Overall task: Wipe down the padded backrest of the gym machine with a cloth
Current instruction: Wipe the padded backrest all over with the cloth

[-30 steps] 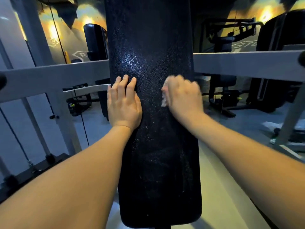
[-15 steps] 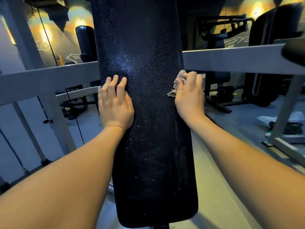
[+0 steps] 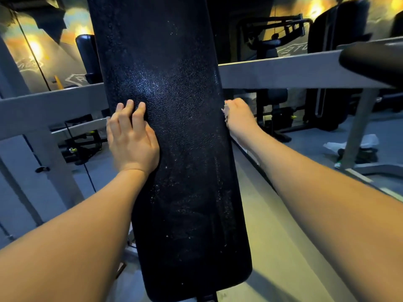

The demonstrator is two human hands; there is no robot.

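Observation:
The tall black padded backrest fills the middle of the head view, its textured surface speckled with pale flecks. My left hand rests flat on its left side, fingers straight and pointing up. My right hand is at the pad's right edge, wrapped around the side. A small pale cloth shows only as a sliver between that hand and the pad edge; the fingers are hidden behind the pad.
A grey steel crossbar runs behind the pad on both sides, with a black padded roller at far right. Grey uprights stand on the right floor. Other black gym machines and a mirrored wall lie behind.
My right hand has slid with the cloth from the pad's front face to its right edge and round the side. My left hand has stayed in place.

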